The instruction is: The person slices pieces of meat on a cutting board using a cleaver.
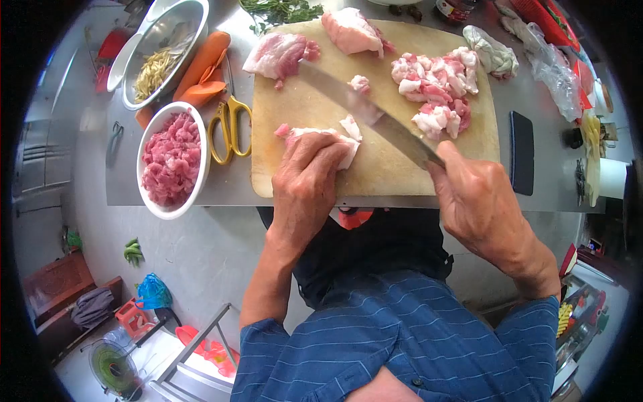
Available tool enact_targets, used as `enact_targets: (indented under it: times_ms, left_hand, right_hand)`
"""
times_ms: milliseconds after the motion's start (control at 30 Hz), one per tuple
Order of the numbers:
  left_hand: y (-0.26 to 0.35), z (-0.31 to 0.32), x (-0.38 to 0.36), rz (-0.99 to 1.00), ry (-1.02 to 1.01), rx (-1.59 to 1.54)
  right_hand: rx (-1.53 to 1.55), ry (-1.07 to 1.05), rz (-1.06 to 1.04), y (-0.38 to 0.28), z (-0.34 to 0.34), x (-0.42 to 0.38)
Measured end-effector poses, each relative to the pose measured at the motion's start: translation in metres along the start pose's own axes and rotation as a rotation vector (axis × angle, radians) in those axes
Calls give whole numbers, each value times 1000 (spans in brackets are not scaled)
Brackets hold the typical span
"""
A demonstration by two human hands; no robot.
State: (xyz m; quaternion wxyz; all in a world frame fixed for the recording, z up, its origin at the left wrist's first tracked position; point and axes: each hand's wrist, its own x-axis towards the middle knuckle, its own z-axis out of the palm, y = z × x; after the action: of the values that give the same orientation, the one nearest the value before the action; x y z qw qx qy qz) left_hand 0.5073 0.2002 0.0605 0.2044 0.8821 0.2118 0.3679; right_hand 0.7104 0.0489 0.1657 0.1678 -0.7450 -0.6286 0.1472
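On the cutting board [375, 171], my left hand [307, 171] presses its bent fingers down on a piece of fatty meat [347, 144]. My right hand [472, 187] is closed round the handle of a large knife [368, 110]. The blade points up and left over the board, its tip beside a pink and white meat chunk [278, 55]. Another chunk [351, 30] lies at the board's top edge. A small scrap [360, 84] sits just above the blade. Cut fatty pieces [435, 77] are heaped at the board's right.
Left of the board are yellow-handled scissors [230, 130], a white bowl of cut meat [142, 151], carrots [204, 63] and a metal bowl [194, 23]. A dark phone [522, 154] lies to the right, with a cloth [492, 52] and plastic bag [556, 77] behind it. Green leaves [278, 12] are at the back.
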Motion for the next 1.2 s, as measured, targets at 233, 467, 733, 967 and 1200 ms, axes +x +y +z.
enact_targets:
  times_ms: [233,467,733,967,1200]
  left_hand:
    - [1,-3,4,14,-20,-3]
    - [3,-3,0,-50,-32,-30]
    - [2,-1,-1,-30,10,-22]
    - [5,2,-2,-36,56,-40]
    - [1,-1,-2,-10,23,-28]
  right_hand:
    - [-77,-165,-49,-3,6,11]
    - [-75,8,-276,-17,34,47]
    - [-152,-26,-130,-7,30,52]
    - [7,44,-5,6,15,21]
    - [1,-61,-80,-12,18,30]
